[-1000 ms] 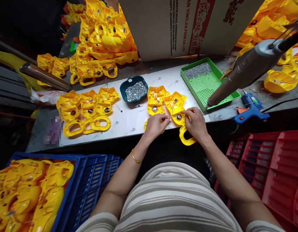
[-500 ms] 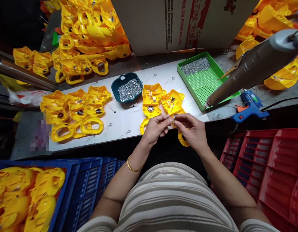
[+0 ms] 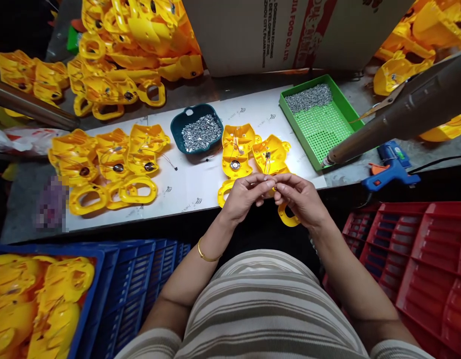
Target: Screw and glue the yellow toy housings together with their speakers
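My left hand (image 3: 245,199) and right hand (image 3: 302,200) are pinched closed, side by side; what they grip I cannot tell. The yellow shell (image 3: 275,152) lies just beyond, far side, partly hidden.

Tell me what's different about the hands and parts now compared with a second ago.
The right hand has left the right edge of the nearer yellow shell and moved left; the left hand has shifted slightly right. Their fingertips now meet over that shell's lower part; anything pinched there is hidden. The teal bowl, green tray and glue gun stayed put.
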The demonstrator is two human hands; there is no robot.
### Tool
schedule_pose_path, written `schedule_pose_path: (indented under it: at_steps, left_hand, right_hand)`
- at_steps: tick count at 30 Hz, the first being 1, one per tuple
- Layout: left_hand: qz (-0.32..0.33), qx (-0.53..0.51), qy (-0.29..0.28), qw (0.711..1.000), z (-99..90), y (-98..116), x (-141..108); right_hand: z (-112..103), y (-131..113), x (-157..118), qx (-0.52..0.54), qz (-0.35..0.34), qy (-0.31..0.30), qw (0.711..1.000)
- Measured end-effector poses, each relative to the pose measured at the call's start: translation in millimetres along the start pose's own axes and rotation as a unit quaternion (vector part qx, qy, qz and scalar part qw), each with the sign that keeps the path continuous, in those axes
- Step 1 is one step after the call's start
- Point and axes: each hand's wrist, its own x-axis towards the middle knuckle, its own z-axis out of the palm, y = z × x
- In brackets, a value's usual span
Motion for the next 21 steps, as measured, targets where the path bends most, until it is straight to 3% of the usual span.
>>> schedule_pose_path:
  at_steps: [3, 6, 8, 11, 13, 16, 18, 21]
  left_hand:
    - [0.037, 0.039, 0.014, 0.998, -2.0, -1, 1]
    - [0.079, 0.097, 0.056, 0.991, -3.0, 0, 2]
    - [0.09, 0.117, 0.065, 0.987, -1.8, 2, 3]
    - [0.118, 0.156, 0.062, 0.979, 2.6, 3, 5]
    - [0.179, 0.213, 0.057, 0.959, 6.5, 2, 8]
    - [0.281, 0.309, 0.037, 0.908, 11.3, 0, 12]
    - [0.313, 0.347, 0.033, 0.884, 12.6, 1, 13]
    - [0.322, 0.406, 0.077, 0.852, 10.4, 3, 9]
  right_hand:
    - [-3, 0, 1, -0.049, -0.02, 0.019, 0.998]
    - [-6, 1, 1, -0.183, -0.092, 0.034, 0.978]
    - [-9, 0, 0, -0.305, -0.184, 0.045, 0.933]
    - [-11, -4, -3, -0.451, -0.295, 0.038, 0.841]
    - [-11, -9, -4, -0.514, -0.313, 0.041, 0.797]
    - [-9, -16, -4, -0.588, -0.305, 0.078, 0.745]
    - [-10, -20, -2, -0.596, -0.302, 0.081, 0.739]
    - [-19, -25, 5, -0.539, -0.268, 0.066, 0.795]
